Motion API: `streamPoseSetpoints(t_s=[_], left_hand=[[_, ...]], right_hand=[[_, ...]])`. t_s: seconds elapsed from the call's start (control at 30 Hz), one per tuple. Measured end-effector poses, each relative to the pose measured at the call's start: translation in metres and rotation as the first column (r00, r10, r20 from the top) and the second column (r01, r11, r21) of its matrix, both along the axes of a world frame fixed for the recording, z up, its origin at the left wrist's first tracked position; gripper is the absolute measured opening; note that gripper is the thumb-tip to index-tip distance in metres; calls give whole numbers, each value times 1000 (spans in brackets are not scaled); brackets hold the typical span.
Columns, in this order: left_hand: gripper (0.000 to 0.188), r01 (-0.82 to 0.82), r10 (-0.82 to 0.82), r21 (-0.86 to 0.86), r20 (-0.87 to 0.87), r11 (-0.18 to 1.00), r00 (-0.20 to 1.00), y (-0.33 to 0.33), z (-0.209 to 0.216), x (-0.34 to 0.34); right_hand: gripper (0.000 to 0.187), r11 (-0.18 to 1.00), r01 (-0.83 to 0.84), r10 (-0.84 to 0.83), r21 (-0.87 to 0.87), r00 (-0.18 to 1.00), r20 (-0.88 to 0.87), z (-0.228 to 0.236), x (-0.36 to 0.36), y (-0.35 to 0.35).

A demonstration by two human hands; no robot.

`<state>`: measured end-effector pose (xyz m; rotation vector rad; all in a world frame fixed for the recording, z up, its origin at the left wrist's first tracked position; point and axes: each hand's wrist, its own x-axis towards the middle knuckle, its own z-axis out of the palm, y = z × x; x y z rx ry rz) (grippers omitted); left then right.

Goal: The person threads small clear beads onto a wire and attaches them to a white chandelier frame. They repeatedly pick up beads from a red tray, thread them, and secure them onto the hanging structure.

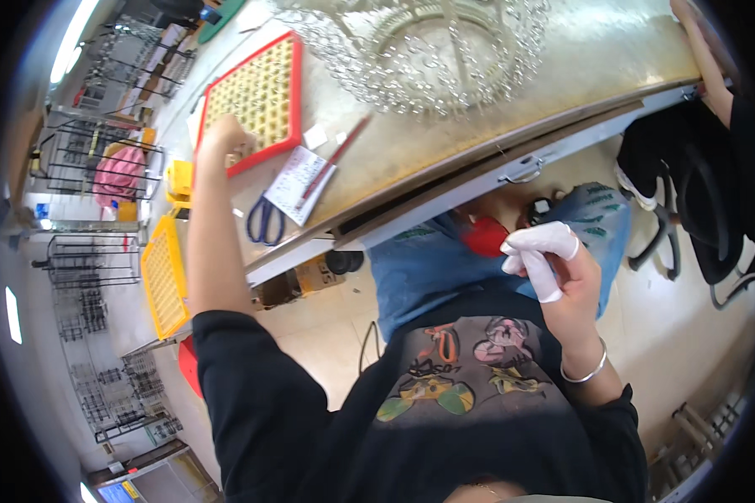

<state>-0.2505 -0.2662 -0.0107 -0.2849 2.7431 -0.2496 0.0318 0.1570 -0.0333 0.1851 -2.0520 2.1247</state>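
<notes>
My left hand reaches over the near left corner of a red-framed tray with rows of small pale compartments. Its fingers are curled down at the tray; whatever lies under them is hidden. Above my lap, my right hand wears white finger covers. Thumb and fingers are drawn together there, and anything between them is too small to make out. Right of the tray, a written paper slip lies with a dark red pen across it. Beside the slip are dark-handled scissors.
A large ring of wire with many clear beads stands on the workbench. Below its edge is a drawer handle. Yellow trays stand at the left. Another person's arm and a black chair are at the right.
</notes>
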Motion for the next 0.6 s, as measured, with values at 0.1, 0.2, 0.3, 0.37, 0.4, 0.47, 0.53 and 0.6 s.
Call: streamPoseSetpoints(t_s=[0.1,0.2,0.3,0.37,0.4,0.47,0.53,0.6], left_hand=[[26,-98,97,-26,-28,995,995,10,2,-3],[22,-166,179,109,-119,980,977,-7,10,0],[19,-73,201,382,-307,921,930,-4,31,20],[18,41,238,499,-481,866,844,-4,47,36],[23,171,235,604,-533,779,813,-2,58,44],[26,367,193,603,-666,708,721,26,85,67],[29,467,174,545,-760,696,627,48,110,89],[27,561,306,608,-783,561,542,99,132,112]], right_hand=[[16,1000,11,-11,19,999,-33,4,1,-2],[14,1000,24,-24,-16,1000,-14,7,2,-4],[13,999,28,-27,-19,1000,8,2,-1,0],[13,999,7,-6,-38,999,39,1,-4,-2],[13,999,-10,12,-36,999,34,2,-6,-5],[14,998,-55,56,-31,998,7,2,-10,-12],[15,993,-115,114,-41,993,-10,6,-14,-18],[16,996,-87,88,14,992,-89,9,-17,-24]])
